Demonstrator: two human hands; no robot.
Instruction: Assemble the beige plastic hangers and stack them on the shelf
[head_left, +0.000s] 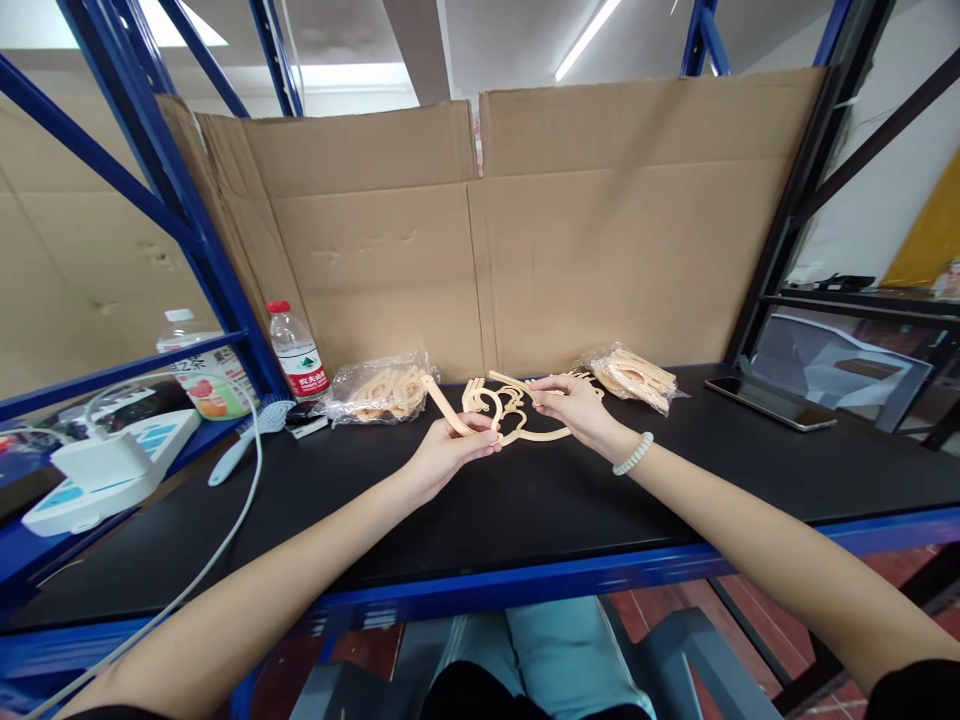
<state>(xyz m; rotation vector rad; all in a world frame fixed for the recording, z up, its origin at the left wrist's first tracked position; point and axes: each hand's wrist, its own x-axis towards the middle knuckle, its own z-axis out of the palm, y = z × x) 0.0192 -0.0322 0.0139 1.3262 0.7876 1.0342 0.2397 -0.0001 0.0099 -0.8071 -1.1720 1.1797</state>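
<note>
Two grips on beige hanger (pixel 541 436) — left hand (pixel 450 450) pinching strut, right hand (pixel 574 405) clamped near hook.

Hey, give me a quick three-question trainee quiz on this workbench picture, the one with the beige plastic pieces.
1. True or false: the left hand and the right hand both hold beige plastic pieces over the black bench.
2. Multiple choice: the cap on the water bottle is A) blue, B) red, C) green.
3. Fill in: the white bead bracelet sits on the ___ wrist.

Key: 1 true; 2 B; 3 right.
</note>
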